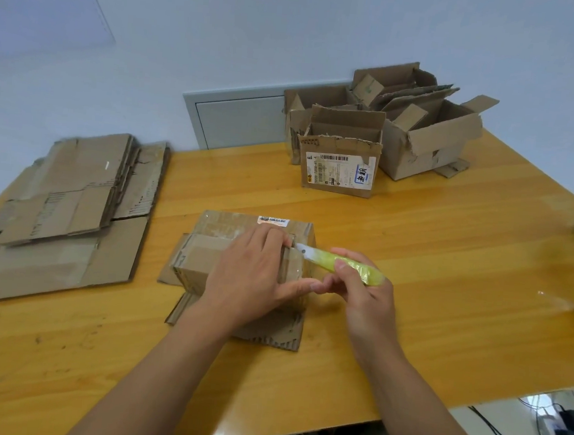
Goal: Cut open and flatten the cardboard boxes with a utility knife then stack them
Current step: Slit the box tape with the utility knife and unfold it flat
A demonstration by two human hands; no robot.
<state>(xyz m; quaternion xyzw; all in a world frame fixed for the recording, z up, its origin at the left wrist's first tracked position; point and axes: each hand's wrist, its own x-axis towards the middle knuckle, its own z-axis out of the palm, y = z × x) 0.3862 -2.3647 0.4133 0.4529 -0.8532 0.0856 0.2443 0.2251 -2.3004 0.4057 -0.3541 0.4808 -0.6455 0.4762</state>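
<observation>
We press our left hand (251, 276) flat on a taped cardboard box (207, 255) on the wooden table (412, 261), while our right hand (362, 292) grips a yellow utility knife (343, 264), its blade tip at the box's top seam. A stack of flattened cardboard (63, 206) lies to the left; open boxes (388, 132) stand behind.

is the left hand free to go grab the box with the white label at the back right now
Probably not yet. The left hand is pressing down on the small taped box while the right hand works the yellow utility knife into it. The path across the table to the labelled box looks unobstructed, though.
</observation>
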